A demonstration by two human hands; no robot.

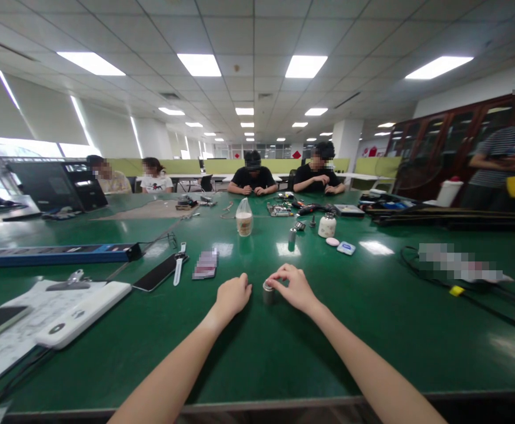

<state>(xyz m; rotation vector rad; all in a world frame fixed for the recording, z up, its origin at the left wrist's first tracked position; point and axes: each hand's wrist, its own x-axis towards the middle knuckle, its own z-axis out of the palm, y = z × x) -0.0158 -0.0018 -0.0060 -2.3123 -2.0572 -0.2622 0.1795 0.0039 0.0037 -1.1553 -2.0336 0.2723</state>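
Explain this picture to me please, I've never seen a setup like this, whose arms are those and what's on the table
There's no robot here. The arms belong to a person wearing a camera on their head, looking forward and down, so we see roughly their view.

Their right hand has its fingertips at the top of a small grey cylinder; how firmly they grip is unclear. The left hand is curled nearby, with nothing visible in it.

Farther along the green table are a similar cylinder, a bagged cup, a white jar and, to the left, a watch. Other people sit across from them.
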